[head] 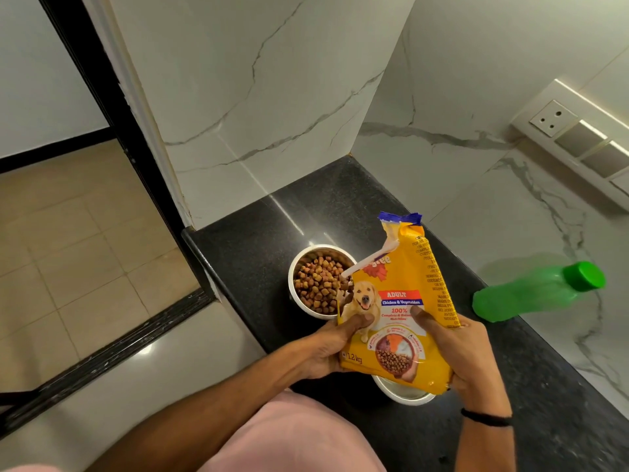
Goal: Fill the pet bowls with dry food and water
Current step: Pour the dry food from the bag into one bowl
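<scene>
Both hands grip the dog food bag (398,308) upright over the tabletop (265,240): left hand (326,349) and right hand (471,356), fingers (357,321) curled round its lower sides. One kibble-filled bowl (292,277) stands just behind; the second bowl (405,396) lies beneath. Judgement: glossy film, slippery, limp, contents shifting; the lower-side hold looks soundest.

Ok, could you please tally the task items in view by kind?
Food bag: 1
Steel bowls: 2, the kibble bowl and the bowl under the bag
Green bottle: 1
Total: 4
</scene>
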